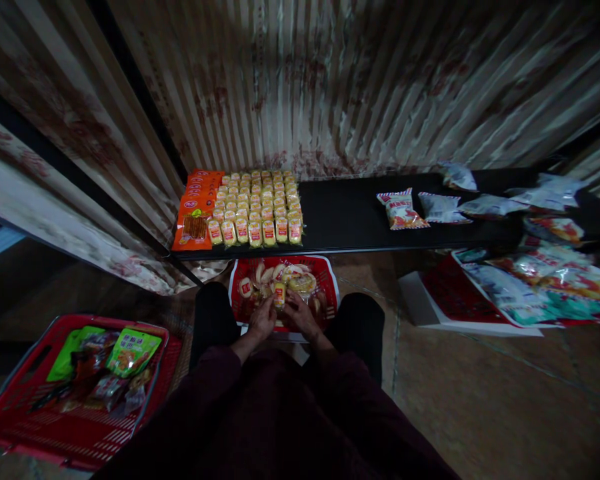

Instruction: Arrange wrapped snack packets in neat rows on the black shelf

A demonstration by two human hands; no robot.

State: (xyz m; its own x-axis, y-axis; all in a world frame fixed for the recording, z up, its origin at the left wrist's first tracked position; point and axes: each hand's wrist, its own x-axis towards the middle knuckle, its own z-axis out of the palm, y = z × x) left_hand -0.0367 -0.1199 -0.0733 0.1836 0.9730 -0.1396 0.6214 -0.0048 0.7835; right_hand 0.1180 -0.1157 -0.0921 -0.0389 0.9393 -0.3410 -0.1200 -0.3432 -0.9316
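Between my fingertips is a small yellow wrapped snack cake (279, 294) with a red and white label. My left hand (263, 317) grips its left side, and my right hand (301, 316) touches it from the right. Both hands are over a red basket (334, 280) between my knees, which holds several round wrapped snacks (245, 287). Straight ahead on the black shelf (340, 213), similar yellow snack cakes (255, 233) stand in tidy rows. Orange snack packets (196, 210) lie along their left side.
A red basket (20, 433) with green pouches (133, 352) and other packets sits on the floor at left. Loose snack bags (403, 210) lie on the shelf's right part. At right, a red and white box (443, 300) is heaped with more bags (545, 280).
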